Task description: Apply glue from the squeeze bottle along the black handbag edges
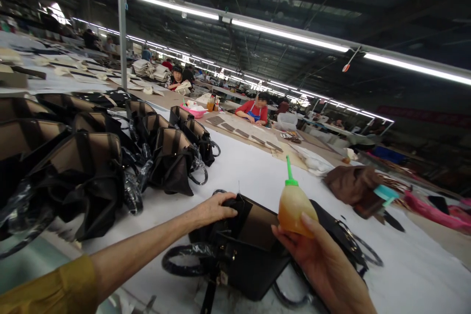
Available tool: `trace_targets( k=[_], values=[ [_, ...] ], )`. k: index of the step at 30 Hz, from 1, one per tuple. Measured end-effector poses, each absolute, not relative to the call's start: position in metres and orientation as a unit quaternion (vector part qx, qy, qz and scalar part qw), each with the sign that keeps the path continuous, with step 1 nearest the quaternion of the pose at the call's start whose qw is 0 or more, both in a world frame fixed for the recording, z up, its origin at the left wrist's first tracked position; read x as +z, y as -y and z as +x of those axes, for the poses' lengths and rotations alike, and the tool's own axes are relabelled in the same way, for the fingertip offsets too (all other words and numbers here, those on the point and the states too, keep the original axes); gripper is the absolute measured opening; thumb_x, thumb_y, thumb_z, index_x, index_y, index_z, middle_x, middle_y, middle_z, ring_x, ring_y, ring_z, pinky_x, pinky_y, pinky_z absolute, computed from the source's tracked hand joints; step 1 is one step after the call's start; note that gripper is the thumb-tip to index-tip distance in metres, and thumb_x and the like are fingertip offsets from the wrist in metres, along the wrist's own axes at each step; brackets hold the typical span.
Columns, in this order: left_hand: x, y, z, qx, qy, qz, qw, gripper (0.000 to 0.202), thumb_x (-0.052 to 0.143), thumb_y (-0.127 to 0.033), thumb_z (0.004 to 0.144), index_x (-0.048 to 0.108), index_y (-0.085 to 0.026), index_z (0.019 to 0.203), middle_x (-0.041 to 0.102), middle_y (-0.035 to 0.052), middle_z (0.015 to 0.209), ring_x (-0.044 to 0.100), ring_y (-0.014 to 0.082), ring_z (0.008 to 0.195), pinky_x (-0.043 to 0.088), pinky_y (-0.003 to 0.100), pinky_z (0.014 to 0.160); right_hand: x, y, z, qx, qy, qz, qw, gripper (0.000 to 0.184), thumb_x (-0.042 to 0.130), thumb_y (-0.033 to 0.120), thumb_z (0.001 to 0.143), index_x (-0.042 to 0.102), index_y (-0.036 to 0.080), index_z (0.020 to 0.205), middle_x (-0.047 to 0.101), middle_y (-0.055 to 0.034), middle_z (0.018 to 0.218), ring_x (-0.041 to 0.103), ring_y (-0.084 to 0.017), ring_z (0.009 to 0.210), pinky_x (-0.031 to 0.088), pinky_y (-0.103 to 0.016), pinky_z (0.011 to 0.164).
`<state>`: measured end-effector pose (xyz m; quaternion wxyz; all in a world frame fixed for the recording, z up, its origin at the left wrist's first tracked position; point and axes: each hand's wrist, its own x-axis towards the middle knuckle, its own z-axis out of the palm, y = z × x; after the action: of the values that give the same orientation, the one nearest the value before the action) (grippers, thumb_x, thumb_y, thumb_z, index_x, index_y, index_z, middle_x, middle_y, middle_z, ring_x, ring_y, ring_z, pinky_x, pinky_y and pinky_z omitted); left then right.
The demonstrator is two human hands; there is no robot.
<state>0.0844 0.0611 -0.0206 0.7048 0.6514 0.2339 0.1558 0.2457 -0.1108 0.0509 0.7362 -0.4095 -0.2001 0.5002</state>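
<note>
A black handbag (253, 267) with a tan lining lies on the white-covered table, its top open toward me. My left hand (217, 208) grips the bag's upper left corner between thumb and fingers. In my right hand (322, 255) is a squeeze bottle (292, 206), its green nozzle pointing up and amber liquid in its lower part. The bottle is held above the bag's right side, in front of the lining. A plastic-wrapped handle (189, 259) hangs at the bag's left. Beyond my right hand lies another black bag (336, 228), partly hidden by it.
Several open black handbags (88, 171) with wrapped handles crowd the left. A brown leather piece (351, 184) and pink cloth (436, 211) lie to the right. Across the table a person in red (252, 110) sits near flat panels (241, 130) and a pink basin (195, 112).
</note>
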Motion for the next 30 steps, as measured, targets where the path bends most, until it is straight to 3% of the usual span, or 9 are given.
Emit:
trace_targets(
  k=[5, 8, 10, 13, 16, 20, 24, 30],
  values=[
    [-0.011, -0.063, 0.096, 0.121, -0.319, 0.782, 0.521, 0.072, 0.078, -0.054, 0.041, 0.056, -0.020, 0.101, 0.060, 0.0003, 0.081, 0.055, 0.0196, 0.076, 0.042, 0.025, 0.061, 0.055, 0.111, 0.238, 0.485, 0.211, -0.428, 0.732, 0.038, 0.075, 0.023, 0.076, 0.060, 0.019, 0.111, 0.061, -0.0063, 0.100, 0.054, -0.026, 0.095, 0.042, -0.054, 0.092],
    [-0.011, -0.060, 0.107, 0.147, -0.375, 0.802, 0.440, 0.066, 0.076, -0.057, 0.041, 0.059, -0.020, 0.094, 0.059, 0.0024, 0.084, 0.054, 0.0239, 0.082, 0.040, 0.028, 0.066, 0.057, 0.112, 0.233, 0.469, 0.213, -0.434, 0.739, 0.037, 0.074, 0.025, 0.077, 0.060, 0.020, 0.111, 0.060, -0.0061, 0.101, 0.052, -0.026, 0.098, 0.044, -0.052, 0.089],
    [-0.013, -0.057, 0.112, 0.162, -0.397, 0.797, 0.426, 0.053, 0.075, -0.049, 0.046, 0.059, -0.021, 0.088, 0.058, 0.0023, 0.080, 0.053, 0.0246, 0.082, 0.039, 0.029, 0.067, 0.057, 0.113, 0.233, 0.468, 0.213, -0.433, 0.740, 0.036, 0.074, 0.025, 0.077, 0.061, 0.020, 0.110, 0.060, -0.0062, 0.101, 0.052, -0.025, 0.098, 0.046, -0.052, 0.088],
    [-0.017, -0.054, 0.113, 0.182, -0.392, 0.784, 0.447, 0.030, 0.068, -0.032, 0.056, 0.056, -0.020, 0.081, 0.056, -0.0001, 0.073, 0.053, 0.0198, 0.076, 0.037, 0.026, 0.064, 0.058, 0.113, 0.234, 0.475, 0.211, -0.432, 0.737, 0.036, 0.075, 0.025, 0.075, 0.062, 0.020, 0.108, 0.060, -0.0061, 0.102, 0.053, -0.025, 0.097, 0.046, -0.051, 0.088],
    [-0.022, -0.052, 0.109, 0.203, -0.387, 0.756, 0.488, 0.031, 0.062, -0.024, 0.059, 0.050, -0.020, 0.087, 0.051, -0.0037, 0.066, 0.049, 0.0145, 0.065, 0.034, 0.023, 0.057, 0.059, 0.113, 0.233, 0.470, 0.209, -0.434, 0.740, 0.035, 0.074, 0.025, 0.076, 0.062, 0.020, 0.108, 0.061, -0.0059, 0.102, 0.053, -0.025, 0.097, 0.047, -0.050, 0.087],
    [-0.029, -0.052, 0.103, 0.225, -0.384, 0.702, 0.556, 0.040, 0.062, -0.022, 0.059, 0.040, -0.021, 0.093, 0.044, -0.0083, 0.059, 0.044, 0.0108, 0.054, 0.032, 0.021, 0.050, 0.060, 0.114, 0.233, 0.466, 0.189, -0.432, 0.749, 0.038, 0.077, 0.026, 0.073, 0.062, 0.020, 0.108, 0.062, -0.0054, 0.100, 0.056, -0.025, 0.091, 0.050, -0.048, 0.084],
    [-0.034, -0.054, 0.101, 0.235, -0.353, 0.646, 0.635, 0.038, 0.060, -0.023, 0.059, 0.037, -0.022, 0.089, 0.045, -0.0090, 0.059, 0.044, 0.0098, 0.048, 0.034, 0.021, 0.046, 0.057, 0.116, 0.239, 0.495, 0.155, -0.398, 0.756, 0.040, 0.076, 0.022, 0.074, 0.061, 0.020, 0.111, 0.061, -0.0070, 0.105, 0.056, -0.026, 0.095, 0.049, -0.049, 0.085],
    [-0.034, -0.058, 0.095, 0.240, -0.280, 0.597, 0.713, 0.033, 0.061, -0.024, 0.058, 0.050, -0.017, 0.088, 0.057, -0.0022, 0.069, 0.054, 0.0131, 0.058, 0.042, 0.023, 0.052, 0.054, 0.115, 0.249, 0.511, 0.105, -0.361, 0.773, 0.035, 0.076, 0.023, 0.075, 0.062, 0.021, 0.107, 0.063, -0.0103, 0.102, 0.060, -0.024, 0.086, 0.052, -0.042, 0.078]
  ],
)
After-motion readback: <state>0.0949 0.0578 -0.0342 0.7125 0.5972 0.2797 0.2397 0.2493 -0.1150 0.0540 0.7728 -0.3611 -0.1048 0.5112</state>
